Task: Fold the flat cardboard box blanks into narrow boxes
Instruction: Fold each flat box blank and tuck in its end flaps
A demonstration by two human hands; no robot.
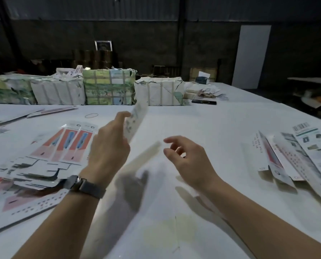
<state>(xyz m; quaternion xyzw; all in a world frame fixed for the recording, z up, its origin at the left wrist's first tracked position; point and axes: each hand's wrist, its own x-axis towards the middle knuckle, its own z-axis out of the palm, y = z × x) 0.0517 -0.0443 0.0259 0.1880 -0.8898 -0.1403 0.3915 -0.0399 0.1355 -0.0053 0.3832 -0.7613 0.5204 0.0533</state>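
Note:
My left hand (110, 146) holds a narrow white printed box blank (135, 121) by its lower end, lifted above the table and tilted up to the right; it is motion-blurred. A pale blurred strip (146, 154) of the blank shows below, between my hands. My right hand (188, 157) hovers to the right with loosely curled fingers, holding nothing. A spread stack of flat red-and-white blanks (62, 146) lies on the table at the left. Several folded narrow boxes (286, 159) lie at the right edge.
Wrapped bundles of paper stock (107, 87) stand in a row across the back of the white table (193, 230). A rubber band (91, 115) lies behind the blanks. A dark phone (204, 102) and a tissue box (202, 79) sit at the back right.

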